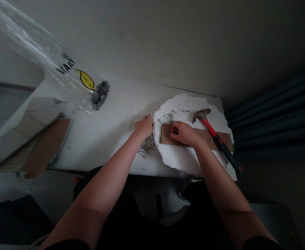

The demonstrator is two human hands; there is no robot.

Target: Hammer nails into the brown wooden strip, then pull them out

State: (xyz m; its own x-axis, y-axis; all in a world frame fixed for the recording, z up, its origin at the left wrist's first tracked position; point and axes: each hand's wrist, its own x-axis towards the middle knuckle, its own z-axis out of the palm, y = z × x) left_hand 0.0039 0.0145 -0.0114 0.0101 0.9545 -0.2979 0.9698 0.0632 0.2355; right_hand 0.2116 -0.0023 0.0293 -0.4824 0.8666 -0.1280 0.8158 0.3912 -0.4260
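Observation:
A brown wooden board (204, 136) lies on a ragged-edged white slab (178, 156). My right hand (185, 133) is over the board's left part, its fingers curled together in a pinch; whatever is between the fingertips is hidden. Small dark dots mark the board beside these fingers. Just left of the slab's edge, my left hand (144, 127) has its fingers bent and drawn together, and I cannot make out what they hold. Below it a loose pile of nails (145, 149) lies on the white tabletop. A claw hammer (214, 135) with a red and black handle rests across the board's right part.
Clear plastic wrap (71, 76) with a yellow logo rises at the back left. Brown board pieces (48, 146) lie at the table's left end. Behind the white table (110, 132) is a wall; a dark curtain (274, 125) hangs at the right.

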